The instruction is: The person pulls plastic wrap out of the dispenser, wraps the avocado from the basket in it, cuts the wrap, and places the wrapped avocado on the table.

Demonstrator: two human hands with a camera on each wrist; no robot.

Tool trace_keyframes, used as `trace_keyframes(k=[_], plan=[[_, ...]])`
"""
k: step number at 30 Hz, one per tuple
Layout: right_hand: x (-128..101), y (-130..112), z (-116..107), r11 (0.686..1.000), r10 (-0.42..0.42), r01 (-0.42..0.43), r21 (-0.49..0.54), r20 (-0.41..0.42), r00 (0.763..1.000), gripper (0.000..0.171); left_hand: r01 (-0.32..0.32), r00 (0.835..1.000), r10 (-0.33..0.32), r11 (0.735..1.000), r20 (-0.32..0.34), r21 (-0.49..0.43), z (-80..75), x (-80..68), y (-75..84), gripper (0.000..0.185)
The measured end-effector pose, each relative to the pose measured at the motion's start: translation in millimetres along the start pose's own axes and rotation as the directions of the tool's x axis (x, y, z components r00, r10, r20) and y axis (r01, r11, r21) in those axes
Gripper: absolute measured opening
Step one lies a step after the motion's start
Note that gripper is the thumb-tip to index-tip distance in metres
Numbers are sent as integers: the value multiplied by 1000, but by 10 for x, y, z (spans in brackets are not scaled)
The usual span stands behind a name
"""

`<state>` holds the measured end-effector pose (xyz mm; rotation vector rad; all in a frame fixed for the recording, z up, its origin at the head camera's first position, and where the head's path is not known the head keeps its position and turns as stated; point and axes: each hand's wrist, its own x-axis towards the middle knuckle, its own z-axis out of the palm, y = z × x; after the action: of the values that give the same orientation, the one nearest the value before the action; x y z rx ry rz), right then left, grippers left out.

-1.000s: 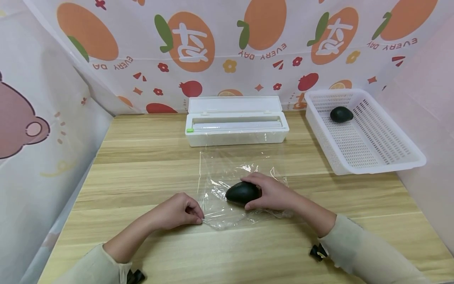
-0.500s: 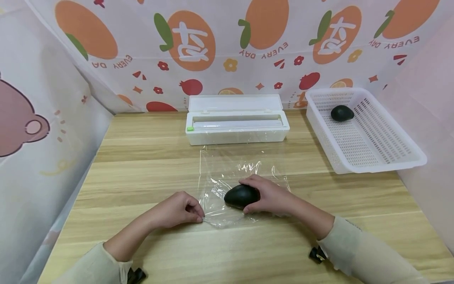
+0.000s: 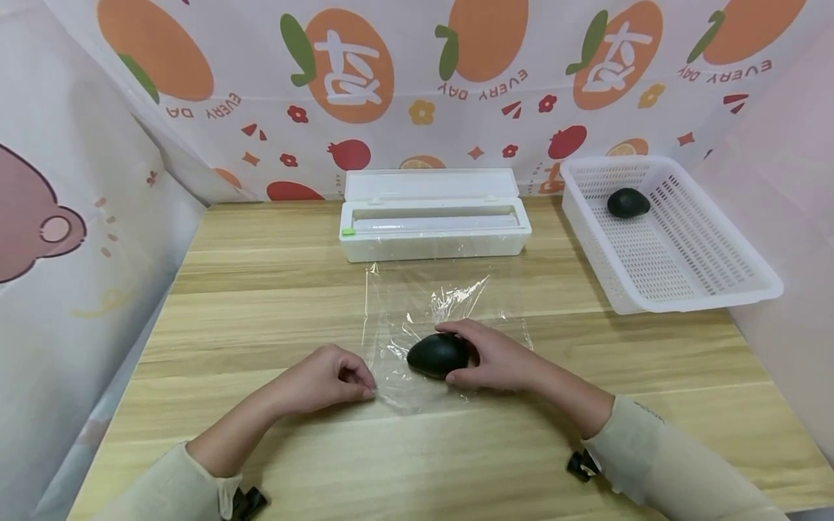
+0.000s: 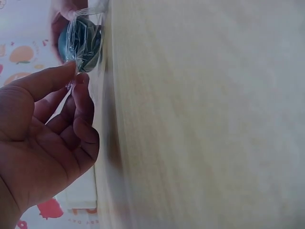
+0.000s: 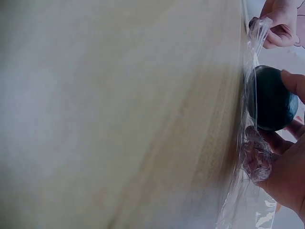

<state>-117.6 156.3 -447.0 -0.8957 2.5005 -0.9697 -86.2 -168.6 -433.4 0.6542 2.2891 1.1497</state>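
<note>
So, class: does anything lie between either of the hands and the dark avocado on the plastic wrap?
No. The right hand already grips the avocado directly; the left hand pinches the plastic wrap edge beside it.

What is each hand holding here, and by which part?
The left hand pinches the plastic wrap at its near-left corner. The right hand has its grip round the right end of the dark avocado lying on the wrap.

Dark green avocado (image 3: 438, 354), white basket (image 3: 710, 297)
</note>
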Motion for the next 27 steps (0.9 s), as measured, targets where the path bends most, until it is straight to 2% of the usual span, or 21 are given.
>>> trace_keyframes(k=[5, 14, 27], plan=[[-8, 6, -7, 1000, 2, -2, 15, 0, 1000, 68, 13, 1000, -13, 1000, -3, 5, -19, -11, -6, 6], [-15, 37, -3, 999, 14, -14, 34, -5, 1000, 72, -5, 1000, 5, 1000, 11, 5, -17, -8, -24, 11], [-1, 47, -10, 997, 31, -31, 67, 1, 1000, 76, 2, 999, -1, 1000, 32, -3, 5, -4, -8, 7]])
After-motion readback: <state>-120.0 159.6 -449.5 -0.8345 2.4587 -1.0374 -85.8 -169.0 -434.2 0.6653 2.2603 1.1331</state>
